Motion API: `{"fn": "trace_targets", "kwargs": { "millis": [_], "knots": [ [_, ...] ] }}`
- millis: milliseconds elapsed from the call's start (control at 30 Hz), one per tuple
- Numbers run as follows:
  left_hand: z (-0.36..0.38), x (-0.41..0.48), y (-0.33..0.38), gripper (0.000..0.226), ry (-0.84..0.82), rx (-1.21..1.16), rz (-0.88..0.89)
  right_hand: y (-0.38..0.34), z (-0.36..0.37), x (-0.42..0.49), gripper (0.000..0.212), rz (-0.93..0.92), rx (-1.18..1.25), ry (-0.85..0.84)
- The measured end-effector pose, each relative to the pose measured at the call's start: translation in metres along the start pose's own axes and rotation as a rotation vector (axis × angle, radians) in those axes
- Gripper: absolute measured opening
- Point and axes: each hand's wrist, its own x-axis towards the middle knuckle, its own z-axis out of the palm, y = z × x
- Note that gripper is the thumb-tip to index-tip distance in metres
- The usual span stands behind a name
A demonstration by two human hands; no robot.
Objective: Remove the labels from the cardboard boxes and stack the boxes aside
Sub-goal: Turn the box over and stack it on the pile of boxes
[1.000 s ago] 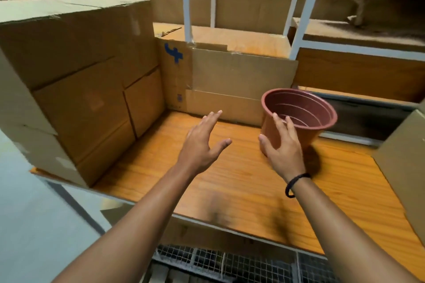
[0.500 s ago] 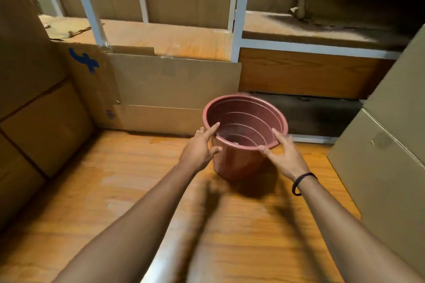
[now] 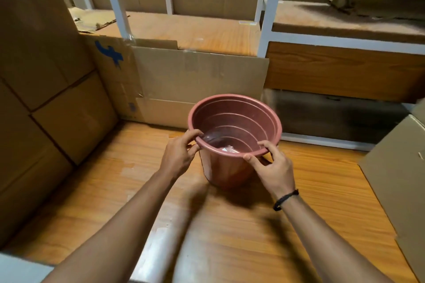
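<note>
Cardboard boxes stood stacked at the left of the wooden counter, their long faces running front to back. Another cardboard box sat at the right edge. Between them was a reddish plastic pot, upright, mouth up, with a few pale crumpled scraps at the bottom. Left hand and right hand were apart, each pinching an opposite side of the pot rim. Pot base touching counter: could not tell. A flattened cardboard sheet leaned behind.

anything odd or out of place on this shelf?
One oddity: a reddish plastic pot is among the cardboard boxes, left hand and right hand both gripping its rim, with crumpled clear scraps in its bottom. A torn cardboard piece lies ragged on the rear shelf. No spill visible.
</note>
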Motion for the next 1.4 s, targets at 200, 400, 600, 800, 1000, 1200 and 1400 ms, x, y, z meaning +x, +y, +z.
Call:
{"fn": "trace_targets", "kwargs": {
  "millis": [200, 400, 600, 800, 1000, 1200, 1400],
  "knots": [
    [-0.010, 0.007, -0.013, 0.033, -0.020, -0.035, -0.091, -0.010, 0.023, 0.006, 0.053, 0.003, 0.000, -0.013],
    [-0.006, 0.016, -0.012, 0.034, -0.052, -0.002, -0.097, -0.010, 0.018, 0.015, 0.060, 0.032, -0.010, -0.083],
    [-0.022, 0.012, -0.003, 0.073, -0.139, 0.082, -0.126, -0.015, 0.011, 0.014, 0.090, 0.087, -0.078, -0.048],
    [-0.077, -0.011, 0.001, 0.080, -0.023, 0.200, -0.139, -0.066, 0.025, 0.009, 0.088, -0.314, -0.196, 0.013],
    [-0.193, -0.057, -0.015, 0.062, 0.313, 0.195, 0.011, -0.151, 0.106, -0.023, 0.087, -0.514, -0.106, -0.196],
    [-0.309, -0.123, -0.024, 0.050, 0.469, 0.364, 0.248, -0.267, 0.183, -0.070, 0.082, -0.602, 0.030, -0.314],
    [-0.408, -0.165, -0.048, 0.039, 0.894, 0.586, 0.409, -0.385, 0.242, -0.107, 0.083, -0.674, 0.099, -0.285]
  ]
}}
